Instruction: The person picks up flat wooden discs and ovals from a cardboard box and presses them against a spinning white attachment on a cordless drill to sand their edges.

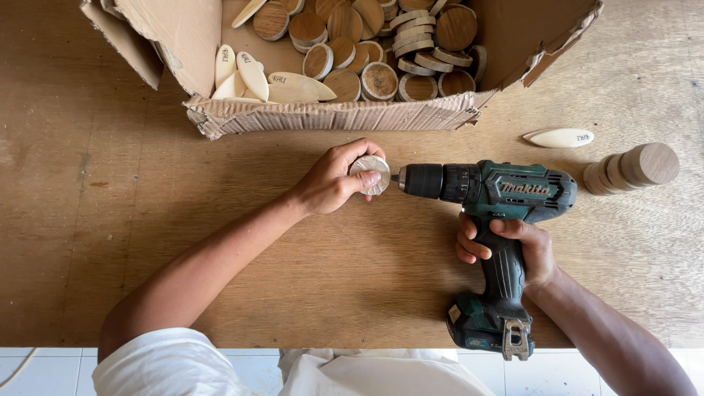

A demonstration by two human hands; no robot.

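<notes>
Wooden round disc is clamped on edge by left hand fingers, steadied against the worktop for the teal cordless drill gripped by right hand fingers.

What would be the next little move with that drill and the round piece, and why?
Probably ease the teal cordless drill slightly leftward so its tip meets the round wooden disc. The left hand holds the disc on edge on the wooden table, face toward the chuck, and the right hand grips the drill's handle. The tip looks lined up with the disc's middle, with only a small gap between.
</notes>
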